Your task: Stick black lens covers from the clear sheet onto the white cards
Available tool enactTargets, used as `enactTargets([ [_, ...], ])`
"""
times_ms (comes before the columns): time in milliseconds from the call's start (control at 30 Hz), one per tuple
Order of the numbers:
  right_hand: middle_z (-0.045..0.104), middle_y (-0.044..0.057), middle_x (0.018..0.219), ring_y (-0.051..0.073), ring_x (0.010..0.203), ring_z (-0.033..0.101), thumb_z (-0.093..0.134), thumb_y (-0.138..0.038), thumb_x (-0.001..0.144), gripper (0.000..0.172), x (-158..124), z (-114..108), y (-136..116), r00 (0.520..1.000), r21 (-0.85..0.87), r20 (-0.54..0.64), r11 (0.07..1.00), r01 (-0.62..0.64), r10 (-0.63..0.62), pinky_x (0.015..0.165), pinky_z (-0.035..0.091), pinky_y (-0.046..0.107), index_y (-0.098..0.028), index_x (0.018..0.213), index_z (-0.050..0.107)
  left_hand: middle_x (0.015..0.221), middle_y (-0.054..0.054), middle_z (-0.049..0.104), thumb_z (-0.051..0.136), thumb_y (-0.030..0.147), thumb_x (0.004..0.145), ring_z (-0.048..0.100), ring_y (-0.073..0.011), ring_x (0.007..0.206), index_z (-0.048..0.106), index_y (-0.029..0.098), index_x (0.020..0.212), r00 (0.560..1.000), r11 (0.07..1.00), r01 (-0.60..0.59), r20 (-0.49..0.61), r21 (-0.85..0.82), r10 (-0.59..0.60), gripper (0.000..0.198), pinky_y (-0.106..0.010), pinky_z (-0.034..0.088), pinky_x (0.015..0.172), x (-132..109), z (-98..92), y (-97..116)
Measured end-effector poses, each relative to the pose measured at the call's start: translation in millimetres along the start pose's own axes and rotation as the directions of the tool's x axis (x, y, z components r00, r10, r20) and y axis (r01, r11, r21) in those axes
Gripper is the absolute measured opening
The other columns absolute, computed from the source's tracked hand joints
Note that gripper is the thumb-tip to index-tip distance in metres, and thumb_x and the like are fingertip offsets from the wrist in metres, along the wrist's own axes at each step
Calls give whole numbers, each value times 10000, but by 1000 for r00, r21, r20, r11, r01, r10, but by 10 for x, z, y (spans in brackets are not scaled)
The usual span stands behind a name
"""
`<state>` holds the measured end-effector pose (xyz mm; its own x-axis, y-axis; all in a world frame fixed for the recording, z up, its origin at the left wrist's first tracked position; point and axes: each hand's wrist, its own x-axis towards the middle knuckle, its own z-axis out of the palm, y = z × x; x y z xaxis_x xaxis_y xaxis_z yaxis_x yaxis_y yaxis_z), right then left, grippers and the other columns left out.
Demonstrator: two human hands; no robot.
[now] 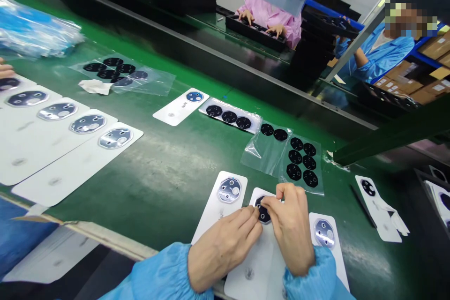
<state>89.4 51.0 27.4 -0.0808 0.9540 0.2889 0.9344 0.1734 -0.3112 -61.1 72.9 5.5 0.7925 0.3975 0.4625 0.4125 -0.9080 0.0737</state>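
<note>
A white phone back cover [258, 253] lies on the bench in front of me, a black octagonal lens cover [263, 214] at its upper end. My right hand [293, 227] pinches that lens cover at its upper right edge. From the left, my left hand [227, 247] has its fingertips pressed together against the other edge; part of the piece is hidden behind the fingers. Another back cover [214, 206] with a shiny octagon lies left of my hands, and one more back cover [335, 255] is partly behind my right sleeve.
Ahead are clear bags [262, 152] and a strip [255, 124] with black octagonal pieces. Several back covers [77, 164] stand in a row at left, near a plastic-wrapped pile [35, 28]. A green post [393, 131] rises at right. Co-workers [272, 14] sit across the bench.
</note>
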Motion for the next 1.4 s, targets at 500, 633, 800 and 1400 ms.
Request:
enactTargets([
  [500,437,46,825,196,771,382,452,-34,846,240,-10,12,-28,1000,-23,8,1000,11,-11,657,333,340,-200,731,581,848,-130,635,261,-6,881,602,-202,823,579,74,810,1000,1000,0,-18,3,0,335,-307,519,716,-17,19,9],
  [633,449,43,820,198,775,399,480,-52,837,234,27,5,32,999,35,39,999,-19,18,657,346,336,-207,706,597,850,-128,636,273,-6,881,601,-200,833,571,82,816,1000,1000,0,-12,15,0,317,-309,511,733,-25,24,0],
  [800,451,23,862,182,848,474,536,-215,856,140,64,-230,213,961,469,50,843,-263,272,721,397,313,-230,754,631,933,-139,651,284,-11,882,608,-191,884,570,74,868,999,1000,-10,-41,10,11,299,-296,507,794,-19,31,-15],
  [1400,542,0,770,103,593,502,696,-324,734,161,-23,-209,-133,839,823,451,221,-523,303,551,493,247,-193,714,604,911,-121,697,260,-12,900,661,-176,862,584,75,809,991,990,88,-114,106,-76,347,-286,557,824,-384,-307,-411],
])
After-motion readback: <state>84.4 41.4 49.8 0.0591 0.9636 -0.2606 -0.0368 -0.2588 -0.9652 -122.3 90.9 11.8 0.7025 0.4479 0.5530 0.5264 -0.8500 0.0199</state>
